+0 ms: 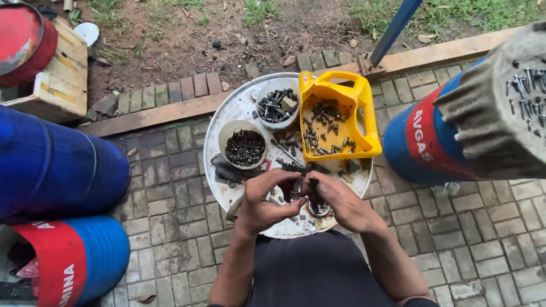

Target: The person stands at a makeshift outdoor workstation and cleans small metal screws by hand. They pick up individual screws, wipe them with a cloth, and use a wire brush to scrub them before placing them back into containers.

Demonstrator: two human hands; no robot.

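My left hand [267, 199] and my right hand [335, 199] meet over the near edge of a round white drum lid [222, 122]. Together their fingers pinch a small dark metal part [311, 187], probably a bolt; exactly which hand grips it is hard to tell. A small round metal ring [319, 210] lies on the lid just under my right hand. Farther back on the lid stand a yellow cut-open jug [341, 113] holding several bolts, a white bowl of dark screws [244, 145] and another bowl of bolts [277, 103].
Blue drums lie at the left [51, 165] and lower left [85, 256]. A blue-and-red drum [426, 136] stands at right with a grey block carrying screws [489, 113]. Brick paving surrounds the lid; a wooden plank borders the dirt beyond.
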